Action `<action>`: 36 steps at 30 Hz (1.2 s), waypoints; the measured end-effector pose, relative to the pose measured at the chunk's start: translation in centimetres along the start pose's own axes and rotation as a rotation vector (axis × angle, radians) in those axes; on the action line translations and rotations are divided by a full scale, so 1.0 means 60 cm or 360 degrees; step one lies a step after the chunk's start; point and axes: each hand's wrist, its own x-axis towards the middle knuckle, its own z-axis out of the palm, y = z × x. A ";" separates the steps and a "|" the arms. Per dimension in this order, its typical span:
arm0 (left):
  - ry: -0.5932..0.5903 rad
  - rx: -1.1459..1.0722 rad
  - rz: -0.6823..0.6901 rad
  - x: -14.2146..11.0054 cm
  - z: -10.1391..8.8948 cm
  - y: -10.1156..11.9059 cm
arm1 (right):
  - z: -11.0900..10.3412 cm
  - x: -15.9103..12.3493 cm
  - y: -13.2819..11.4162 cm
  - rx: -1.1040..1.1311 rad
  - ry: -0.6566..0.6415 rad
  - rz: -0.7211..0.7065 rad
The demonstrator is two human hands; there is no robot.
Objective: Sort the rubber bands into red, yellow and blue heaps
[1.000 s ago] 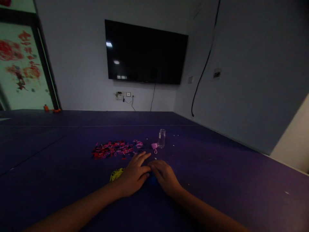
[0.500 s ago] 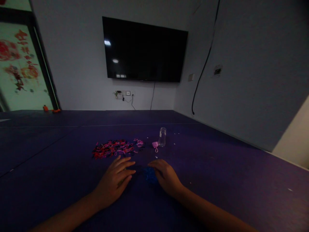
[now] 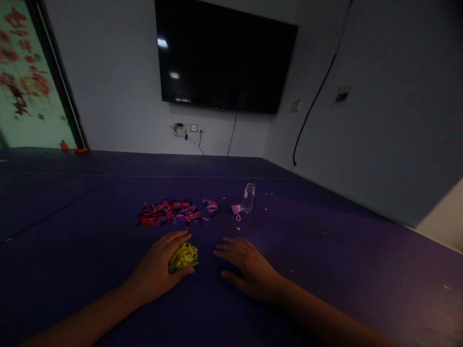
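Note:
Yellow rubber bands (image 3: 183, 257) lie in a small heap on the dark blue-purple surface (image 3: 347, 260). My left hand (image 3: 157, 265) is cupped round that heap from the left, fingers along its far side and thumb along its near side. To the right, my right hand (image 3: 249, 267) is lowered palm down, fingers stretched to the left and thumb apart. A dim patch of blue (image 3: 227, 265) shows between its thumb and fingers; the rest there is hidden. Beyond my left hand spreads a loose pile of red, pink and black rubber bands (image 3: 170, 212).
A clear jar (image 3: 249, 198) stands beyond my right hand, with a pink cap with a loop (image 3: 236, 210) beside it. White scraps (image 3: 238, 228) dot the surface. A television (image 3: 224, 58) hangs on the wall, and a black cable (image 3: 318, 91) runs down at the right.
The view has tipped down slightly. My left hand has turned and opened out, baring the yellow rubber bands. My right hand has flattened over the blue heap that showed beside it before.

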 end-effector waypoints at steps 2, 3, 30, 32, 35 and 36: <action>-0.0031 -0.0015 0.0009 -0.002 0.000 -0.001 | 0.001 -0.001 0.001 0.0014 0.0046 -0.0006; -0.0051 -0.0025 0.0007 -0.003 0.000 -0.002 | 0.002 -0.002 0.001 0.0019 0.0078 -0.0003; -0.0217 -0.0106 0.0005 -0.008 0.005 -0.001 | -0.009 -0.016 0.017 0.0192 0.0078 0.0160; -0.0220 -0.0096 0.0003 -0.008 0.005 -0.001 | -0.006 -0.016 0.019 0.0186 0.0064 0.0168; -0.0244 -0.0079 -0.0011 -0.009 0.006 -0.003 | -0.002 -0.015 0.016 0.0194 0.0061 0.0196; -0.0245 -0.0074 -0.0010 -0.010 0.007 -0.004 | -0.002 -0.015 0.015 0.0208 0.0071 0.0217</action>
